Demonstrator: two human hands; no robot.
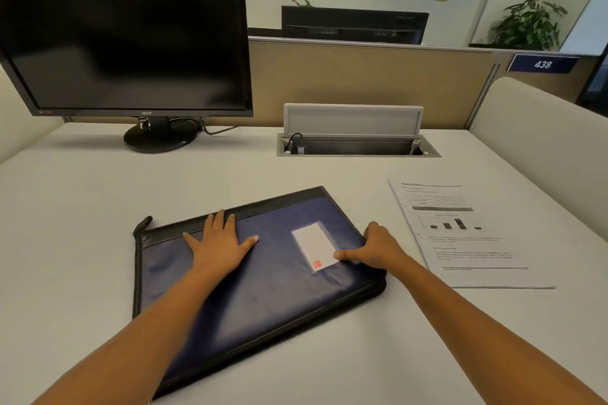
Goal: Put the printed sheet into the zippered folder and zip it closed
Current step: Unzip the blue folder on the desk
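A dark blue zippered folder [269, 286] with black trim lies flat on the white desk, turned at an angle. A white label card [317, 248] sits in a clear pocket on its cover. My left hand [218, 242] rests flat on the cover near the far edge, fingers spread. My right hand [371, 248] grips the folder's right edge, thumb on the cover beside the label and fingers curled over the side. The printed sheet [464, 233], with a table, a bar chart and text, lies flat on the desk just right of the folder.
A black monitor [125, 39] stands at the back left on a round base. An open cable hatch [357, 141] is set into the desk at the back middle. A beige partition [371, 82] closes off the desk's far side.
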